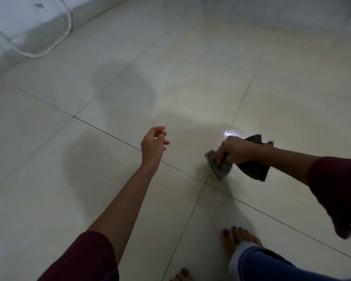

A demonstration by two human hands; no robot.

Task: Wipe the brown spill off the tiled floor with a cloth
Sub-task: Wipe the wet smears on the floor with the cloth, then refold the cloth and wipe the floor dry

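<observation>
Wiping seems underway — right hand [236, 150] grips the bunched cloth [251, 161], left hand [153, 146] loosely spread, empty — next, press it onto the floor [190, 94].

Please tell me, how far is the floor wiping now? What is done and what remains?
Done: no clear brown puddle shows on the tiled floor, only a faint yellowish smear by the grout crossing. In hand: the right hand grips the grey cloth, pressing it beside that smear. The left hand hovers empty. Left: wiping off that last trace.
</observation>
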